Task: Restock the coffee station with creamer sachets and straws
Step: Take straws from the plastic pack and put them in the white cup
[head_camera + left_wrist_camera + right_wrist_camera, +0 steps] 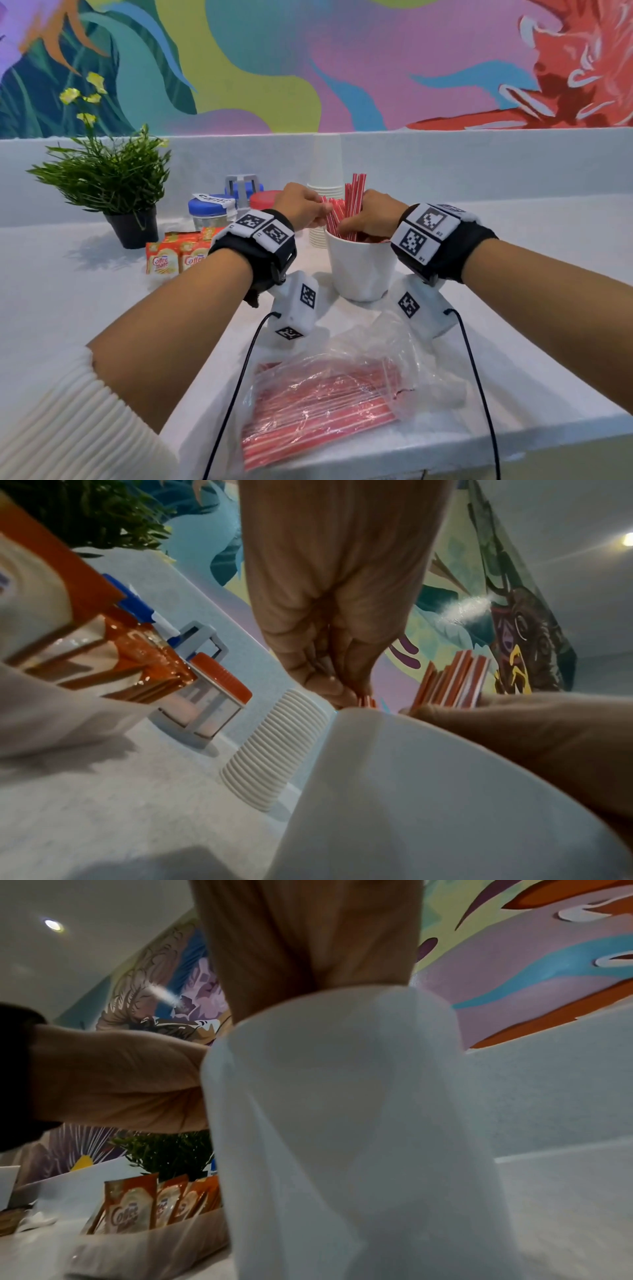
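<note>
Red-and-white straws (346,209) stand in a white cup (359,265) on the bench (51,291). The left hand (299,205) pinches a few straws over the cup's rim, its fingers (322,685) clamped on them. The right hand (371,214) curls round the bundle inside the cup. Just before the cup lies a clear bag (329,401) of more straws. Left of it, creamer sachets (174,257) stand upright; stacked paper cups (325,192) rise behind.
</note>
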`<action>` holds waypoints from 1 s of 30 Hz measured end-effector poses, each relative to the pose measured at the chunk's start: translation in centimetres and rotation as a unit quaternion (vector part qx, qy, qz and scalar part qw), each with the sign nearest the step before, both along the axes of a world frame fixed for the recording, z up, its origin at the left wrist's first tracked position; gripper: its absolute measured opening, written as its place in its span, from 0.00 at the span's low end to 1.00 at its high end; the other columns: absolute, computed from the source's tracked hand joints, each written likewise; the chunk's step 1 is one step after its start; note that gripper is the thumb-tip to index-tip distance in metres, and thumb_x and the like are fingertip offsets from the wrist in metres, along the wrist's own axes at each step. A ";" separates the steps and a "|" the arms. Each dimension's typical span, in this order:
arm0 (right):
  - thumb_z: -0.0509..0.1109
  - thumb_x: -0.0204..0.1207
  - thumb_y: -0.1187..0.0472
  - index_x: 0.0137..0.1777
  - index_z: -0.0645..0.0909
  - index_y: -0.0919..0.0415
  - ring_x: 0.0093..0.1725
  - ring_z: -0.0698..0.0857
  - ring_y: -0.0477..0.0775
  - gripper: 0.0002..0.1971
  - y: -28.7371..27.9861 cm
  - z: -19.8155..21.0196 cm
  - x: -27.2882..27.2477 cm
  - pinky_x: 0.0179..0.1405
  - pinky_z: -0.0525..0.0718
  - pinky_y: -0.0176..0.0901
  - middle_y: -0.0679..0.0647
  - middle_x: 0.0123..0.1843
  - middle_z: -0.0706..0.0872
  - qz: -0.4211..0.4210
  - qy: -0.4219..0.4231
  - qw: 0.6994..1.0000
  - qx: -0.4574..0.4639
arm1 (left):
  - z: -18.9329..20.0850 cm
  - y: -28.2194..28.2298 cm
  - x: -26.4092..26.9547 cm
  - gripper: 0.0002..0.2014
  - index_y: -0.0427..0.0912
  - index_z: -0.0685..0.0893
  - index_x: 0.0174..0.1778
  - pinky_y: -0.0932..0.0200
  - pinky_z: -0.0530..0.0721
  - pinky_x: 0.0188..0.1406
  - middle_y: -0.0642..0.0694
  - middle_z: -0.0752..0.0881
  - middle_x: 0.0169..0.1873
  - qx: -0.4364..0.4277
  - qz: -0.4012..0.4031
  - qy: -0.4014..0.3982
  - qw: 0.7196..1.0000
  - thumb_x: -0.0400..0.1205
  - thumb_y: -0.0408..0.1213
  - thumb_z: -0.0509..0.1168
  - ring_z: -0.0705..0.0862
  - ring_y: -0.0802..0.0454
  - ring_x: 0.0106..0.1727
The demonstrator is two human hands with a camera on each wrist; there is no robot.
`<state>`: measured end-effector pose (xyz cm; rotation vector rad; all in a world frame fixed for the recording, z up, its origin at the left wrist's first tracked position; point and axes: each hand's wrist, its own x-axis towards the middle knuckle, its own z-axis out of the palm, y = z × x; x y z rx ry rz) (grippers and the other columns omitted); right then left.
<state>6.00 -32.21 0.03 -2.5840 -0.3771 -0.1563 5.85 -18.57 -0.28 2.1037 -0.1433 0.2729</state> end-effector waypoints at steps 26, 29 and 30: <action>0.70 0.75 0.53 0.72 0.72 0.61 0.67 0.79 0.60 0.27 -0.1 1.1 0.4 0.60 0.77 0.45 0.60 0.71 0.78 -0.031 -0.066 0.997 -0.006 | -1.0 0.0 -0.6 0.18 0.28 0.86 0.49 0.48 0.81 0.55 0.30 0.88 0.47 0.110 0.004 -0.118 0.987 0.86 0.38 0.56 0.84 0.42 0.46; 0.71 0.75 0.54 0.69 0.77 0.59 0.65 0.80 0.59 0.23 0.4 0.8 0.8 0.55 0.76 0.42 0.59 0.69 0.80 -0.023 -0.062 0.998 0.009 | -1.0 0.2 -0.8 0.21 0.29 0.86 0.48 0.55 0.79 0.44 0.33 0.87 0.44 0.100 0.013 -0.103 0.990 0.87 0.41 0.53 0.82 0.45 0.44; 0.71 0.75 0.55 0.67 0.79 0.58 0.65 0.81 0.59 0.20 0.5 0.7 1.0 0.54 0.76 0.41 0.59 0.68 0.81 -0.018 -0.059 0.998 0.024 | -1.0 0.2 -0.9 0.22 0.27 0.86 0.49 0.58 0.78 0.42 0.34 0.87 0.45 0.094 0.008 -0.103 0.990 0.87 0.41 0.52 0.82 0.46 0.44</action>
